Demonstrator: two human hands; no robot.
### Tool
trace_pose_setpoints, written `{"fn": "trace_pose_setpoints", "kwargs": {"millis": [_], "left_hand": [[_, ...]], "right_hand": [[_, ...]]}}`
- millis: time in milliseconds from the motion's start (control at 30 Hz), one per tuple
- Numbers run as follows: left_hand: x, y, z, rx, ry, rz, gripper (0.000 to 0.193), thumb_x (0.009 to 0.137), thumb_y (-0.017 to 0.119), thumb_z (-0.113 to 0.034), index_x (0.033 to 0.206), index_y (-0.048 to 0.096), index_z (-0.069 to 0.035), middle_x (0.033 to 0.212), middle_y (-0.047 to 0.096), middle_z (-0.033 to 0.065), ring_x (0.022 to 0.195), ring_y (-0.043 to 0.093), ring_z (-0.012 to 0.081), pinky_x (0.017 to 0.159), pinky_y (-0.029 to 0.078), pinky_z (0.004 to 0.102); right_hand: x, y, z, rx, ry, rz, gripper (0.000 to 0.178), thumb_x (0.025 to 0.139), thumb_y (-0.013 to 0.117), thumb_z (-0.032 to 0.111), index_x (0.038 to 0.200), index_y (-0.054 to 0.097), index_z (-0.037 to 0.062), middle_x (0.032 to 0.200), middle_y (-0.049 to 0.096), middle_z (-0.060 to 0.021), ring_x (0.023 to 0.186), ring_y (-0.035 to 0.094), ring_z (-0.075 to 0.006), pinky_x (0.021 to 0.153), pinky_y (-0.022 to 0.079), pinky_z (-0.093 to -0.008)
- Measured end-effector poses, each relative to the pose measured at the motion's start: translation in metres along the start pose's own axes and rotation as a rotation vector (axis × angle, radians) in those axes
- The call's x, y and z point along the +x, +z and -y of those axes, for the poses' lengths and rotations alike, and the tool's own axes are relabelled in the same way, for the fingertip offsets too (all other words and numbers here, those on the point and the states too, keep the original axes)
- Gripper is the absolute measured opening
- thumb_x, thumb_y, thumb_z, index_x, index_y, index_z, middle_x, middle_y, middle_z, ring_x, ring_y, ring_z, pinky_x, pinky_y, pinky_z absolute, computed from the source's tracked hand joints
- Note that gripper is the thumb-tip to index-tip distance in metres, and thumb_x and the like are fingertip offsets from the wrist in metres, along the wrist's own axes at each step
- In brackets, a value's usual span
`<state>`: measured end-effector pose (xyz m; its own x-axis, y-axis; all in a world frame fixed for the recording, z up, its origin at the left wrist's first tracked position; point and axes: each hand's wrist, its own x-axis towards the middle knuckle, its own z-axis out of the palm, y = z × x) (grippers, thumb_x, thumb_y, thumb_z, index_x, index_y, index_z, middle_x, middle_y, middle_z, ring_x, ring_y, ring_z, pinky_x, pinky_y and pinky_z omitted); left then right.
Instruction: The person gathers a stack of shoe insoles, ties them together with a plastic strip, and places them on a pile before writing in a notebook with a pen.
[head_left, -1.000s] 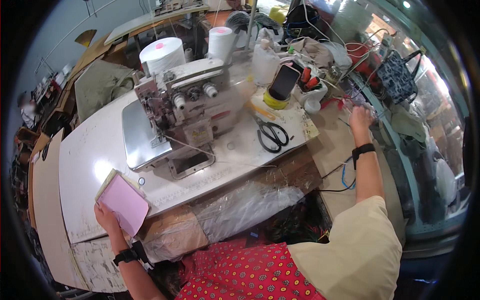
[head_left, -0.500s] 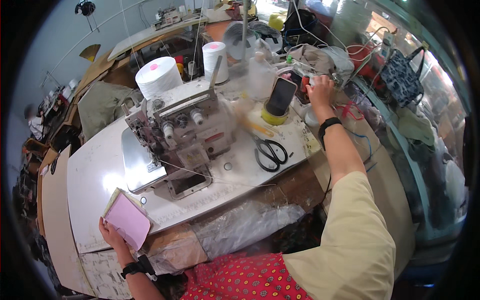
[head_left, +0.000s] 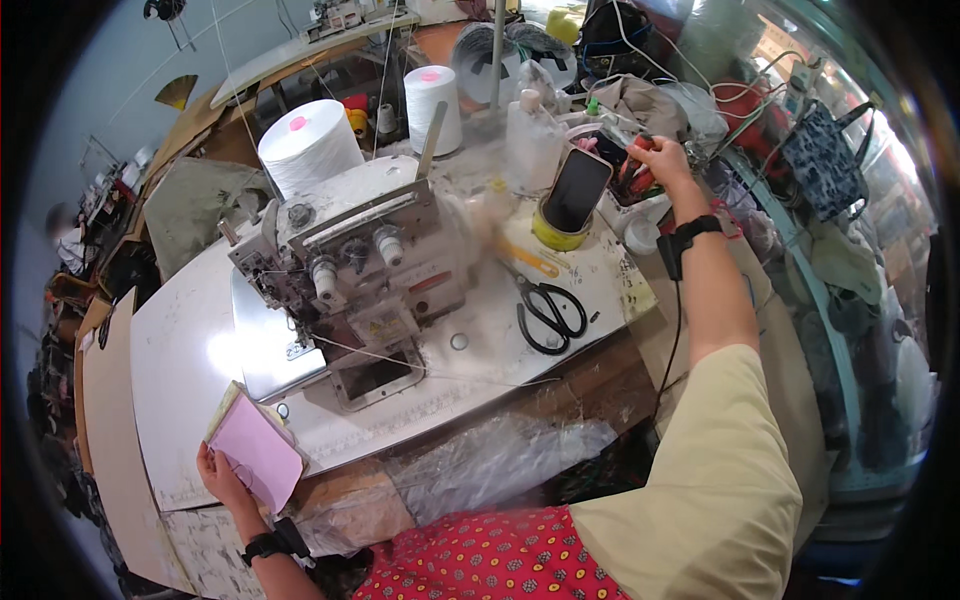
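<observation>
My left hand [head_left: 224, 476] is closed on the left edge of a pink pad of paper [head_left: 262, 452], which lies tilted over the front edge of the white sewing table. At the back right my right hand [head_left: 664, 163] reaches over a cluttered container [head_left: 630, 185] holding red and dark items. Its fingers are pinched on a small red object [head_left: 640, 147] whose kind I cannot tell. Close by, a dark phone [head_left: 578, 190] leans on a yellow tape roll [head_left: 560, 234]. Black-handled scissors [head_left: 552, 318] lie on the table.
An overlock sewing machine [head_left: 370, 260] stands mid-table, with thread running from it. Behind it are two white thread cones [head_left: 310, 148] and a clear bottle [head_left: 534, 140]. Plastic sheeting [head_left: 500, 450] covers the front ledge. A cable hangs from my right wrist.
My right hand has lifted a little and moved right, with the small red object in its fingers. My left hand still holds the pink pad. The view has shifted slightly.
</observation>
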<state>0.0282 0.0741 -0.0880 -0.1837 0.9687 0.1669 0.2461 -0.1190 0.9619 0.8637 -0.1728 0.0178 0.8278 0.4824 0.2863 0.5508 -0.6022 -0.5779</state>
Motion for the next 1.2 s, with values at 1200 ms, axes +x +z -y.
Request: {"fn": "trace_pose_setpoints", "kwargs": {"millis": [1200], "left_hand": [[0.000,-0.001,0.004,0.090,0.004,-0.101,0.038,0.091,0.047,-0.002,0.128,0.045,0.005,0.123,0.054,0.0148,0.109,0.054,0.0200,0.094,0.042,0.0302]], "right_hand": [[0.008,-0.129,0.054,0.433,0.144,0.017,0.028,0.073,0.076,0.016,0.096,0.063,0.0060,0.089,0.067,-0.0063,0.069,0.067,-0.0163,0.056,0.056,-0.0292]]}}
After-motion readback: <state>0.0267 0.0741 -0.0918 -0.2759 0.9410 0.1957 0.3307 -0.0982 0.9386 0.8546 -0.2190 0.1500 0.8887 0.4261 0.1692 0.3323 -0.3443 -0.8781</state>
